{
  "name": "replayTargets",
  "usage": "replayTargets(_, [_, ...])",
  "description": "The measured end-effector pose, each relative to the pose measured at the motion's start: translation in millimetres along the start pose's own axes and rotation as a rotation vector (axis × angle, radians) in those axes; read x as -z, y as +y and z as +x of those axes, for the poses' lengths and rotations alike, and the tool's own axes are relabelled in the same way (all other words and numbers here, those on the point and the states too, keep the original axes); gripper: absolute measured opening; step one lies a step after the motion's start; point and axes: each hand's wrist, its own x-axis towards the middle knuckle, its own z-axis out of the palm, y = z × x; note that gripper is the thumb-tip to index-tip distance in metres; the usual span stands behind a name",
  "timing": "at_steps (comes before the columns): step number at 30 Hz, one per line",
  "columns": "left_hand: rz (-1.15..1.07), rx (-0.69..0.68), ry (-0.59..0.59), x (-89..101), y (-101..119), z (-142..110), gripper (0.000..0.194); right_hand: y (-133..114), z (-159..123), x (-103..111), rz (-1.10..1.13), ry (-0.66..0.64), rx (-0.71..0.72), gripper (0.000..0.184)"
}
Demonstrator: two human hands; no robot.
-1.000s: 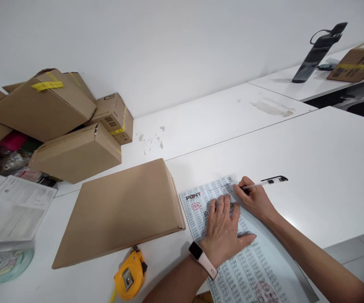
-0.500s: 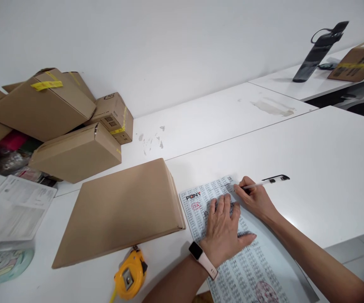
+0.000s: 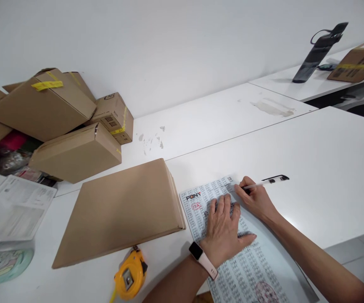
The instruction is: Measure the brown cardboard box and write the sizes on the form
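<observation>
My left hand (image 3: 224,229) lies flat with fingers spread on a printed paper document (image 3: 248,265), which bears a PONY logo, rows of small text and a red stamp. A watch (image 3: 202,259) with a pale band is on the left wrist. Near the document's upper right corner, my right hand (image 3: 257,200) grips a pen (image 3: 272,181) with a clear barrel and black clip. The pen's lower end points at the paper; its tip is hidden by the fingers. Left of the document lies a flat cardboard box (image 3: 125,210), and below that a yellow tape measure (image 3: 130,273).
Several cardboard boxes (image 3: 77,153) are piled at the back left against the wall. Printed sheets (image 3: 21,206) and a pale green patterned item (image 3: 7,265) lie at the left edge. A dark water bottle (image 3: 316,57) and a taped carton (image 3: 358,63) stand at the far right.
My right hand and the pen have shifted very slightly at the document's upper right. The left hand stays in place.
</observation>
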Motion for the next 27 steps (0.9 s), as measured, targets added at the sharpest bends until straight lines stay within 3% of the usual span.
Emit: replayTargets(27, [-0.034, -0.003, 0.016, -2.5, -0.5, 0.0, 0.082, -2.0, 0.2, 0.8, -0.046, 0.004, 0.000, 0.034])
